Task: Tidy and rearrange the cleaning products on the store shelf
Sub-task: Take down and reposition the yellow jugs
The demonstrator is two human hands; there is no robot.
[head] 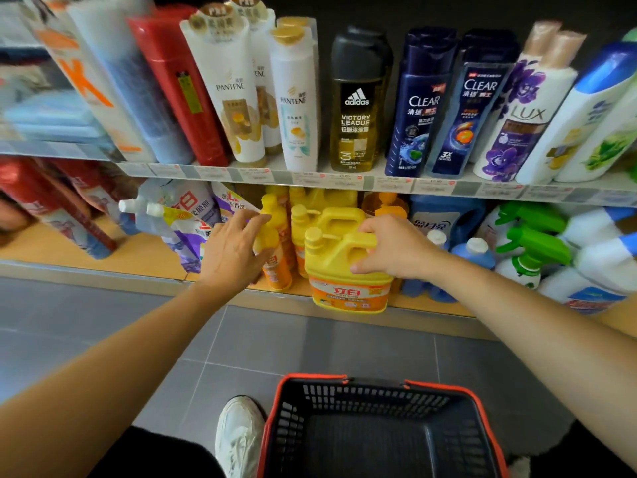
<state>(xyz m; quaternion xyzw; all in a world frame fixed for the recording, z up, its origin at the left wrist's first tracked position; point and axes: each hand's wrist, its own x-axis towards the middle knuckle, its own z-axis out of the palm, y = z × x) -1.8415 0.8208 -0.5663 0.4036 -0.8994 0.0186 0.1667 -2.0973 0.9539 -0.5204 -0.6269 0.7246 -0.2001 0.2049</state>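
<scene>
Now, right hand (389,250): grasps the top handle of the jug (344,274).
Jug: yellow, upright, at the front edge of the lower shelf (148,258).
Left hand (231,251): fingers curl around the bottle (272,232).
Bottle: slim, yellow, upright, just left of the jug on the same shelf.
Floor: black basket (344,398) with red rim, beside a white shoe (238,432).

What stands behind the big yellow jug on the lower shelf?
Behind the big yellow jug, gripped by the right hand, stand more yellow jugs. The shelf further back is hidden.
</scene>
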